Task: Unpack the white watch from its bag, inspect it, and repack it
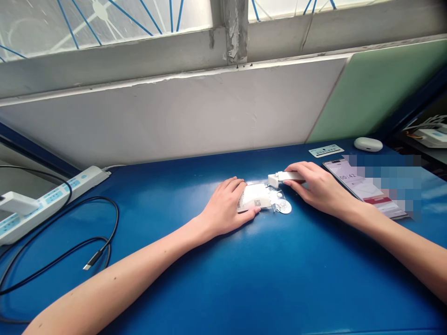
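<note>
Head view: left hand [225,204] pins white packet [256,196]; right hand [319,186] grips white device [284,177].

white packet [256,197], flat, white stick [283,177] beside

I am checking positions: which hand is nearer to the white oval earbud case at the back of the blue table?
Right. The right hand lies below-left of the white oval earbud case; the left hand is farther left.
</note>
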`<state>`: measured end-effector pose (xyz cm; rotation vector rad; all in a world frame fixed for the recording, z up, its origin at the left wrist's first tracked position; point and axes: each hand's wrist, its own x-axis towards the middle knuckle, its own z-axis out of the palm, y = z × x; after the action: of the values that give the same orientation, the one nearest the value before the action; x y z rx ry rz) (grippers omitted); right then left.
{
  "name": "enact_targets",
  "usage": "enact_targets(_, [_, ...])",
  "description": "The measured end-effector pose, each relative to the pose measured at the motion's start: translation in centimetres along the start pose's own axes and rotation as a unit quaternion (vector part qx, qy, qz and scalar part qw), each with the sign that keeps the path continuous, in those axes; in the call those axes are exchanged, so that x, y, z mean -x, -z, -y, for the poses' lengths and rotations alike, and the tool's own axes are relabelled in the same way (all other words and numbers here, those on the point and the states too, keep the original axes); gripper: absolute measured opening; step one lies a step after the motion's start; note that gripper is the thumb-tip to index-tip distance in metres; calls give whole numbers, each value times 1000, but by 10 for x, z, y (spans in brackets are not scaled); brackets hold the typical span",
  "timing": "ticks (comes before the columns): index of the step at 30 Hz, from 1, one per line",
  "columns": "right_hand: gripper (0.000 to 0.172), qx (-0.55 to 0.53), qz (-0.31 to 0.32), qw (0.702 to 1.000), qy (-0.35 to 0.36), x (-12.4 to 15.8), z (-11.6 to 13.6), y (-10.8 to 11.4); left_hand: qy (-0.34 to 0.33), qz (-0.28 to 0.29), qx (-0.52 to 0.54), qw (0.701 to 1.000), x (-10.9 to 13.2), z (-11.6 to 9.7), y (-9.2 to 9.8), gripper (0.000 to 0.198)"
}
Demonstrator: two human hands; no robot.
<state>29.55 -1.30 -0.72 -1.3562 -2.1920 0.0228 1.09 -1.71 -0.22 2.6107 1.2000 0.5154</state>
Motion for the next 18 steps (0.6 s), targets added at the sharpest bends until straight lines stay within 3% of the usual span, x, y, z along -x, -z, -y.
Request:
enact_targets(4, [25, -7, -51, 998, -43, -2, 0, 2, -7, 3, -4, 1000, 1, -1, 0, 63])
enact_targets(9, [23, 5, -68, 998, 2, -1, 5, 1, -13, 1, 8, 1000, -1, -2, 1, 78])
enact_targets(13, [22, 17, -91, 994, 50, 1, 10, 1, 20, -5, 70, 997, -6, 0, 17, 90])
enact_targets(15, [23, 21, -100, 991, 85, 3, 15, 2, 30, -39, 85, 995, -8, -2, 28, 82])
enact_targets(18, [29, 9, -99, 986, 137, 7, 28, 3, -35, -97, 89, 991, -7, -13, 40, 68])
